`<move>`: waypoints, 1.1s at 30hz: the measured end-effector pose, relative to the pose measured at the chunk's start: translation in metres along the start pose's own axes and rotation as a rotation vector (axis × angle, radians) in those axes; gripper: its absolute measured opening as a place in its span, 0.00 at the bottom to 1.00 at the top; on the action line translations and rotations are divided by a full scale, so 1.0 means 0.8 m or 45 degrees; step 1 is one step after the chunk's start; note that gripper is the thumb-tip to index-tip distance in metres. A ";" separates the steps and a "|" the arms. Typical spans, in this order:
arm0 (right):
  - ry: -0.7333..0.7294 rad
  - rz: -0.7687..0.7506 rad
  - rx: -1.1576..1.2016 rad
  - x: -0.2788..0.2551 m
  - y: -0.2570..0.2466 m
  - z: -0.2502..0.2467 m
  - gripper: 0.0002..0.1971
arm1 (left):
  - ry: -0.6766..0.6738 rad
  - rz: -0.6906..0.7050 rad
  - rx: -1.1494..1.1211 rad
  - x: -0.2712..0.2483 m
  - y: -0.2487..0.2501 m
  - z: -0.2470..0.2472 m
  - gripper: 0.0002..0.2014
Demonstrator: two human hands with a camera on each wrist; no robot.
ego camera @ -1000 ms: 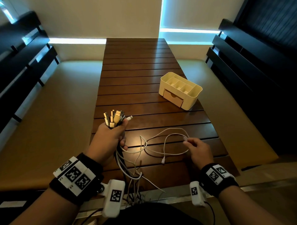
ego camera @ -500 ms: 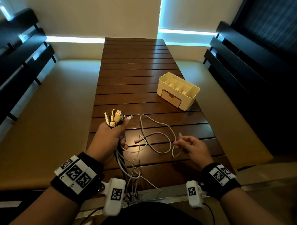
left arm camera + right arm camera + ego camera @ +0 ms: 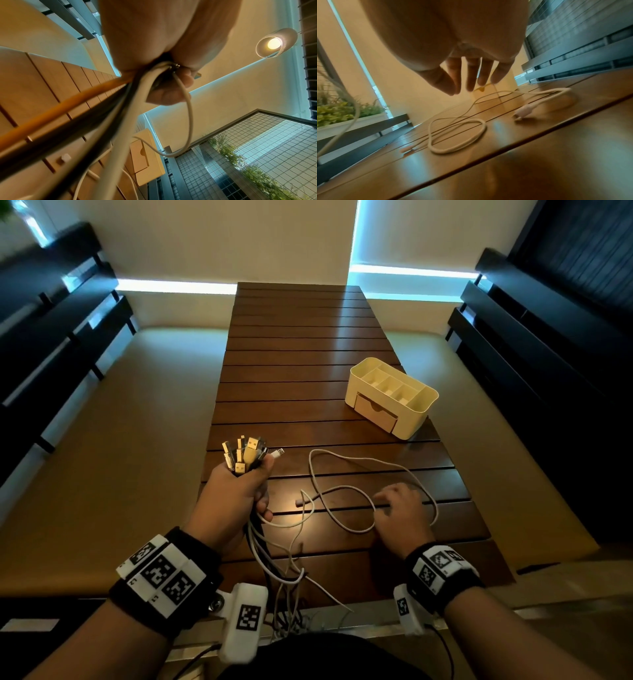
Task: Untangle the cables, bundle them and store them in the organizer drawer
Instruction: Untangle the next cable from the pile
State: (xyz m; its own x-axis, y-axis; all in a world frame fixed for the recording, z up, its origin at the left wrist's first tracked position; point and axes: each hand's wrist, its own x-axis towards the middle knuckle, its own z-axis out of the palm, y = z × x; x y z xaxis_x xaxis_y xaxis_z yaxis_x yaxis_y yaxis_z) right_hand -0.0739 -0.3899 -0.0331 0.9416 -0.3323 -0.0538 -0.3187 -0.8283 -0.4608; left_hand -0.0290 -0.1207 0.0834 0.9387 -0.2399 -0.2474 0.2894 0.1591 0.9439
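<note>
A slatted wooden table [image 3: 294, 354] stands between dark benches [image 3: 534, 344], near a lit lamp [image 3: 276, 43] and, seemingly, potted plants [image 3: 342, 113].

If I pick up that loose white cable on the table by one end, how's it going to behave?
The white cable lies in loose curves on the slatted table, so it is probably floppy and would trail. It looks thin, likely light. Its loops cross, so they may snag.

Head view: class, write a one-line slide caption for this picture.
Left hand grips a bunch of cables, right hand open over a loose white cable, organizer beyond.
</note>
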 end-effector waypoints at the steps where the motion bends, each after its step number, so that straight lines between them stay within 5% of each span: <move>1: -0.038 -0.070 0.039 0.003 -0.008 0.008 0.10 | 0.006 0.002 0.001 0.000 0.000 -0.002 0.06; 7: -0.123 -0.329 -0.132 0.040 -0.038 0.046 0.13 | 0.051 0.017 0.014 -0.003 0.000 -0.008 0.07; 11: -0.266 -0.278 -0.307 0.063 -0.060 0.060 0.16 | 0.061 0.016 0.015 -0.004 -0.001 -0.014 0.07; 17: -0.263 -0.122 -0.293 0.074 -0.063 0.060 0.07 | 0.124 0.017 -0.034 -0.002 -0.004 -0.024 0.08; 25: -0.107 0.296 0.441 0.059 -0.035 0.014 0.06 | 0.131 0.031 -0.036 0.006 -0.005 -0.011 0.10; 33: -0.090 0.026 1.182 0.013 -0.102 -0.058 0.02 | 0.032 0.098 0.015 0.008 -0.002 0.039 0.09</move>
State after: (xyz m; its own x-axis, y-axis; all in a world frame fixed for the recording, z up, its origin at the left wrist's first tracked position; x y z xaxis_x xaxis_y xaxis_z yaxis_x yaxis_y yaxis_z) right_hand -0.0429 -0.3466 0.0447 0.9509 -0.2895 -0.1097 -0.1497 -0.1200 -0.9814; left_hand -0.0288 -0.1524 0.0873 0.9625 -0.2034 -0.1796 0.2144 0.1648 0.9627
